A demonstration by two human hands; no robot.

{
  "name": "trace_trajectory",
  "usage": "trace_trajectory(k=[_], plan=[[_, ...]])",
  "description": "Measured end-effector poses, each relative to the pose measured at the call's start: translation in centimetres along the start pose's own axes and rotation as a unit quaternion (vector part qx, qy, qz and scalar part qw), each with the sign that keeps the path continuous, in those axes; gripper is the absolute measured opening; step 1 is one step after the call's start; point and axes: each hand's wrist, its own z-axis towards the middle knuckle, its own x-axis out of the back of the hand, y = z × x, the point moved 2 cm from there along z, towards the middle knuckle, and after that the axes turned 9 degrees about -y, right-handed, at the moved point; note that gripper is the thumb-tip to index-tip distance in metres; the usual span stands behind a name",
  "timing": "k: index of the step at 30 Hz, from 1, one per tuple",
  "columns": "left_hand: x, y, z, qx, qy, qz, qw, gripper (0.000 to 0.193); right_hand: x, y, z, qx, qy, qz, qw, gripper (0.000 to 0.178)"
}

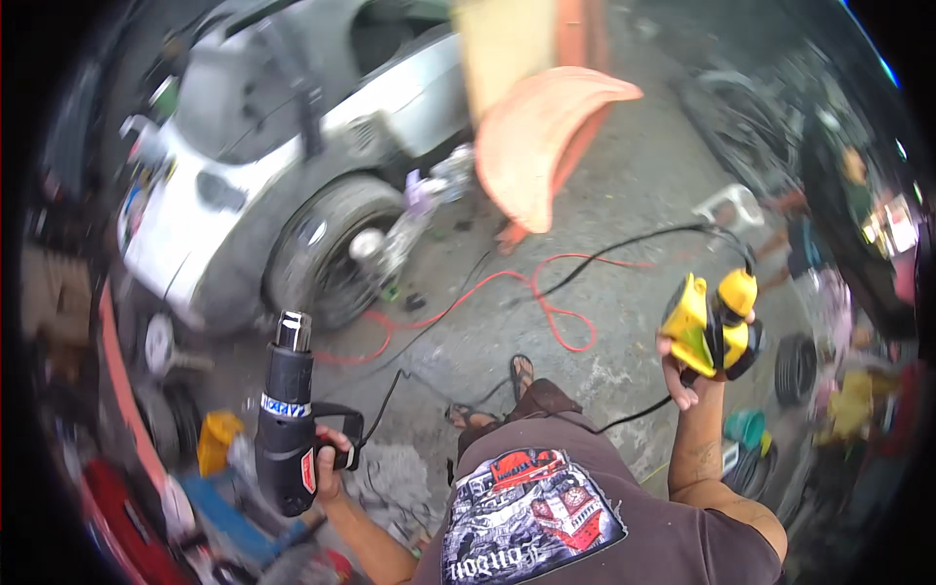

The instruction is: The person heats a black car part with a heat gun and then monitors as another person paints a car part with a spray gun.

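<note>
In my left hand [330, 466] is a black heat gun [284, 419], held by its handle with the metal nozzle pointing away from me. A thin dark cord [392, 395] runs from near its handle toward the floor. My right hand [680, 377] is closed round a yellow-and-black socket block [690, 327] with flap-like covers, raised at the right. A thick black cable [624, 237] leads into its yellow cable end. Part of my right fingers is hidden behind the block.
A white and grey car body [234, 234] with a wheel [336, 249] stands at the left. An orange curved panel [546, 146] leans upright ahead. A red hose [468, 292] loops over the concrete floor. A white stool [729, 207] and a tyre [796, 370] are at the right.
</note>
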Motion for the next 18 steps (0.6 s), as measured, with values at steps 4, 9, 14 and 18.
trace_trajectory(k=[4,9,14,18], plan=[[-0.1,-2.3,5.1,0.043,-0.210,-0.023,0.976,0.030,-6.9,1.8,-8.9,0.099,0.081,-0.043,0.991,0.076],[-11.6,-2.4,12.8,0.046,-0.388,-0.021,0.920,0.031,-11.9,4.3,-15.7,0.245,0.142,-0.269,0.921,0.044],[-28.9,-1.0,13.6,0.002,-0.528,0.000,0.849,0.032,-13.7,6.9,-27.2,0.392,0.228,-0.342,0.823,0.045],[-41.8,4.0,10.8,-0.090,-0.597,0.024,0.797,0.033,-13.3,7.9,-34.2,0.470,0.366,-0.326,0.734,0.050]])
